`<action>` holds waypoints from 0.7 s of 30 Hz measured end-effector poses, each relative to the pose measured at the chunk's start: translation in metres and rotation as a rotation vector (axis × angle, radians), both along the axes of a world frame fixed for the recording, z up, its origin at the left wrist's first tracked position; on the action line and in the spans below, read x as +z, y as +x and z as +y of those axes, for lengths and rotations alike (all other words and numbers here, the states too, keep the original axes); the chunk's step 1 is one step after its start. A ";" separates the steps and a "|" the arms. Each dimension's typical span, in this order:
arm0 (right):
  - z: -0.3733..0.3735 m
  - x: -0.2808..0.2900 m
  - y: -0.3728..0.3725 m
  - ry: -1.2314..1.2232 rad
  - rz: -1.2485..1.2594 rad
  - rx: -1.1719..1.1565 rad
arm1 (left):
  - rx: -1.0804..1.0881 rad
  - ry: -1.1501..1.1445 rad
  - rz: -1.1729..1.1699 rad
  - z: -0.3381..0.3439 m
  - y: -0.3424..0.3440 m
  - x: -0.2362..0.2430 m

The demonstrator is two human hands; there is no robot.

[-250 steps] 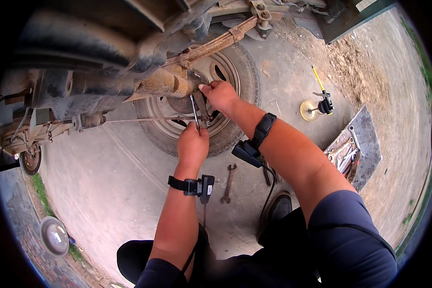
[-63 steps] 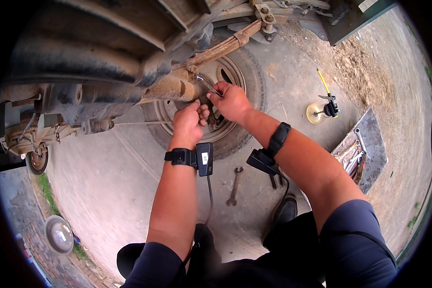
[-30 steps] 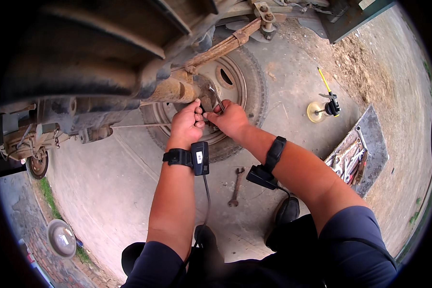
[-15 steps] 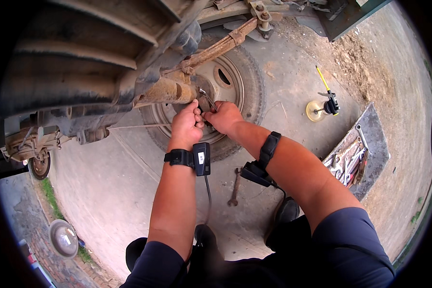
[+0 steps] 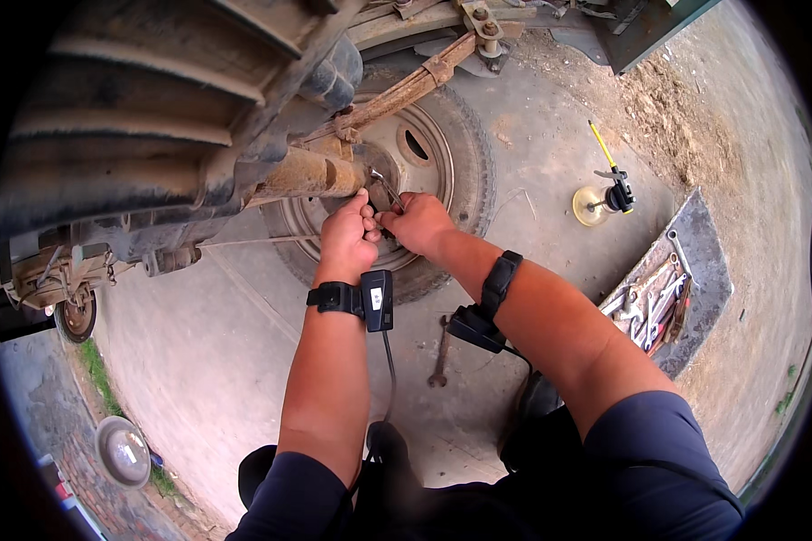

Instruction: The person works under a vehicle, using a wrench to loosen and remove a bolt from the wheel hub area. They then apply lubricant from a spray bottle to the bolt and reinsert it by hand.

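Note:
My right hand (image 5: pixel 421 222) is closed around the shank of a slim metal wrench (image 5: pixel 389 187). The wrench's shiny end reaches up to the hub area at the end of a rusty axle tube (image 5: pixel 311 173). Close beside it, my left hand (image 5: pixel 346 238) is curled with the fingers bent in and the thumb pointing up at the axle's end. Whatever those fingers grip is hidden. Behind both hands a wheel with a tyre (image 5: pixel 472 171) stands under the vehicle, its pale rim (image 5: pixel 440 149) partly covered by my hands and the axle.
A rusty leaf spring (image 5: pixel 404 90) crosses above the wheel. To the right are an oil can (image 5: pixel 592 206) with a yellow spout and a metal tray (image 5: pixel 705 270) holding several wrenches. An open-ended wrench (image 5: pixel 440 353) lies on the concrete near my feet. A round metal basin (image 5: pixel 123 451) sits far left.
The whole view has shifted slightly. Both hands stay at the axle's end in nearly the same pose, with the wrench still in my right hand.

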State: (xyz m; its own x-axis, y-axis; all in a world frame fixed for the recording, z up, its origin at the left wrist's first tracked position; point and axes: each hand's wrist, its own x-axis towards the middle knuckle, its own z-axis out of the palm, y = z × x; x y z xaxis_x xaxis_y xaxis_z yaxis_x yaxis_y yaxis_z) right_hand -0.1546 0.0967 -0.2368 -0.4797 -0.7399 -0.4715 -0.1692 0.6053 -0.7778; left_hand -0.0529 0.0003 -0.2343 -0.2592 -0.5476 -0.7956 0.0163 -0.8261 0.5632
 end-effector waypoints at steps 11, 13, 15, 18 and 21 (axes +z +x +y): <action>-0.001 0.008 0.000 0.060 -0.039 -0.039 | -0.023 0.034 0.024 -0.005 -0.003 -0.002; -0.002 0.007 0.001 0.057 -0.069 -0.050 | -0.027 0.035 0.004 -0.007 -0.002 -0.001; -0.002 0.007 0.001 0.052 -0.085 -0.049 | -0.030 0.039 -0.011 -0.008 0.000 0.000; -0.002 0.007 0.000 0.044 -0.076 -0.016 | -0.059 0.013 -0.042 -0.008 0.004 0.003; -0.001 0.003 -0.006 0.034 -0.117 -0.010 | -0.192 -0.139 -0.138 -0.002 0.007 0.012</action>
State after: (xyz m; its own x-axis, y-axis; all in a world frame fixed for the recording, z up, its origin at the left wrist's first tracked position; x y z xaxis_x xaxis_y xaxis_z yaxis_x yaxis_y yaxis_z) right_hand -0.1611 0.0952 -0.2343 -0.4270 -0.7182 -0.5494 -0.0728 0.6329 -0.7708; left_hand -0.0462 -0.0021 -0.2226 -0.2632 -0.6050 -0.7514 -0.2181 -0.7214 0.6573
